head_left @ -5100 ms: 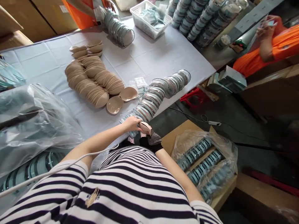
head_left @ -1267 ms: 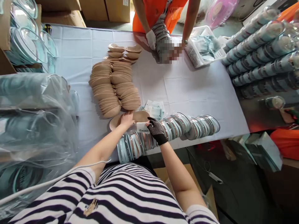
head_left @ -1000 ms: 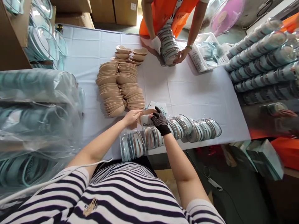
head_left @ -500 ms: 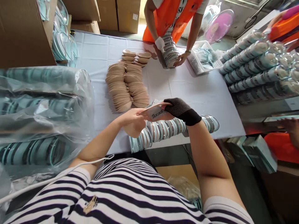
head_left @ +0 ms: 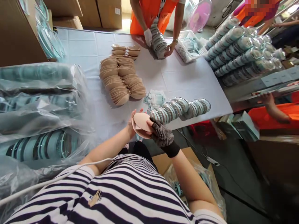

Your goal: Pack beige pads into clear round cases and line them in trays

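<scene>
Close to my body, at the table's near edge, I hold a beige stick-on bra, its two cups folded together. My left hand is bare and closed round its left side, with part of the fingers hidden behind it. From the right, my right hand, in a black dotted glove with bare fingertips, grips the other side. Just beyond lie printed sachets or cards in a loose pile. A row of round clear cases runs to the right. Farther off stand nested beige bra cups.
Plastic-wrapped rolls of cases are at the left. Across the white table, a co-worker's hands hold a stack of cases. A white basket and piled cases stand at the right. A cable hangs below.
Both hands have come down toward my body with the bra. Its cups are now folded together, and the printed piece seen between my hands is hidden. My view has shifted right.
</scene>
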`<action>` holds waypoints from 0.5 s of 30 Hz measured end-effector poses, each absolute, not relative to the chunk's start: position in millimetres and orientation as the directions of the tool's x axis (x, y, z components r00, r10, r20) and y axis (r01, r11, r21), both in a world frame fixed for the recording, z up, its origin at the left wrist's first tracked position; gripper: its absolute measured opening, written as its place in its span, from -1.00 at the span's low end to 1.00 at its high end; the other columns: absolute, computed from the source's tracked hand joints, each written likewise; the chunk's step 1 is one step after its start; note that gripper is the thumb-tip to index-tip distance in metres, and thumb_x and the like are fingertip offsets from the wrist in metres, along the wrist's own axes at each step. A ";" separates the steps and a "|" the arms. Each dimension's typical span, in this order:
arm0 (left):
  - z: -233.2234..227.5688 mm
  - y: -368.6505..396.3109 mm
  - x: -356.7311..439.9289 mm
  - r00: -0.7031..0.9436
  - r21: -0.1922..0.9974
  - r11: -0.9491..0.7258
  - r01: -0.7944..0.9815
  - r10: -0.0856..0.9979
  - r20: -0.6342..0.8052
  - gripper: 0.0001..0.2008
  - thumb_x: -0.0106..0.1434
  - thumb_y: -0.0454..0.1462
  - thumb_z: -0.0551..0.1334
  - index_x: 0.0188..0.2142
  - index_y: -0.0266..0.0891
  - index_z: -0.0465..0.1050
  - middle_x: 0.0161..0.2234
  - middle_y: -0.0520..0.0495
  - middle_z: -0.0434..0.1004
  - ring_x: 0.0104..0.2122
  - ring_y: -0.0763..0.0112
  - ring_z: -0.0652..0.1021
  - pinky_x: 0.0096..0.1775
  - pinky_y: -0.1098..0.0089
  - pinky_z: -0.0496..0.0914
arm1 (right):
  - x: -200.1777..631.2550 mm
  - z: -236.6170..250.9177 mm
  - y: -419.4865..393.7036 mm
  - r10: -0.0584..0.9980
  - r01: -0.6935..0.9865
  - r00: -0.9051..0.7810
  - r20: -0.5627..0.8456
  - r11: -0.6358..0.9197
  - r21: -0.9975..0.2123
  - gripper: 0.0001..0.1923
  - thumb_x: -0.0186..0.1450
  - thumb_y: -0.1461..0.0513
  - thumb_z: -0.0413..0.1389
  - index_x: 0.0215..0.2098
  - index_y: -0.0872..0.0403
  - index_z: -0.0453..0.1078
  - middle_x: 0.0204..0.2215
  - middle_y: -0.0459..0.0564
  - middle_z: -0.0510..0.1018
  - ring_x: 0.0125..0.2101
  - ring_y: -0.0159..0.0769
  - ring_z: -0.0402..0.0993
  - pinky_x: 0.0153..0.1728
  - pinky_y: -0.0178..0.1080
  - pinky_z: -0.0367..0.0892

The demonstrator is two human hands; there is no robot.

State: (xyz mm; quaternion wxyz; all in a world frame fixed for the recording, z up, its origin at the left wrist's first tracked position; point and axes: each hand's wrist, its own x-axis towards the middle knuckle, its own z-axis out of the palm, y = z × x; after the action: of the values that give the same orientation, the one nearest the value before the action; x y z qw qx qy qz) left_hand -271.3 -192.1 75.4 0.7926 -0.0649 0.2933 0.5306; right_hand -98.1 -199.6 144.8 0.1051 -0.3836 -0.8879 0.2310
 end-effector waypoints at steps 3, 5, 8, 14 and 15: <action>72.0 -198.7 -277.0 0.313 0.184 0.506 -0.843 0.738 -0.598 -0.55 0.29 0.03 0.09 0.05 -0.14 0.38 -0.22 -0.07 0.60 -0.19 0.16 0.60 -0.04 0.02 0.44 | -86.6 133.7 -223.3 0.685 0.562 -0.729 0.014 0.609 -0.559 -0.06 0.20 -0.02 0.23 0.38 0.21 0.00 0.30 0.36 0.18 0.28 0.05 0.15 0.19 0.03 0.23; 66.9 -204.1 -275.7 0.340 0.176 0.561 -0.808 0.691 -0.638 -0.58 0.23 0.01 0.17 -0.05 -0.19 0.42 -0.28 -0.09 0.60 -0.24 0.15 0.61 -0.06 0.02 0.44 | -84.0 126.3 -229.4 0.734 0.638 -0.676 -0.065 0.539 -0.549 -0.05 0.21 0.01 0.22 0.40 0.21 -0.06 0.27 0.38 0.23 0.23 0.06 0.25 0.12 0.01 0.31; 58.4 -214.6 -266.6 0.363 0.169 0.630 -0.758 0.622 -0.694 -0.59 0.16 0.03 0.23 -0.18 -0.23 0.45 -0.32 -0.12 0.60 -0.27 0.15 0.61 -0.08 0.06 0.46 | -82.9 119.6 -231.6 0.809 0.807 -0.525 -0.266 0.372 -0.459 -0.23 0.27 0.08 0.16 0.37 0.11 0.05 0.07 0.28 0.50 -0.02 0.04 0.53 -0.12 -0.09 0.44; 49.4 -232.5 -257.1 0.272 0.406 0.662 -0.630 0.678 -0.683 -0.40 0.21 0.23 0.07 -0.12 -0.22 0.42 -0.12 -0.21 0.58 -0.06 0.08 0.56 -0.01 0.12 0.42 | -69.9 105.5 -253.3 0.869 0.841 -0.374 -0.323 0.171 -0.514 -0.52 0.31 0.14 0.08 0.18 0.02 0.34 -0.12 0.13 0.63 -0.20 -0.09 0.61 -0.23 -0.22 0.43; 46.9 -232.9 -262.1 0.170 0.562 0.612 -0.557 0.746 -0.644 -0.37 0.23 0.24 0.01 -0.07 -0.22 0.42 -0.07 -0.22 0.56 -0.01 0.09 0.54 0.01 0.14 0.40 | -66.7 100.5 -260.2 0.890 0.821 -0.341 -0.301 0.126 -0.556 -0.57 0.32 0.15 0.04 0.14 0.03 0.38 -0.17 0.11 0.64 -0.21 -0.11 0.60 -0.24 -0.22 0.44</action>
State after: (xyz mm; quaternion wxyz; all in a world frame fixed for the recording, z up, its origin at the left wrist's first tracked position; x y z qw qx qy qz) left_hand -262.1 -232.9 46.9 0.7585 0.0984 0.4800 0.4296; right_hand -66.7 -260.2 100.5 0.0520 -0.5716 -0.7487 0.3317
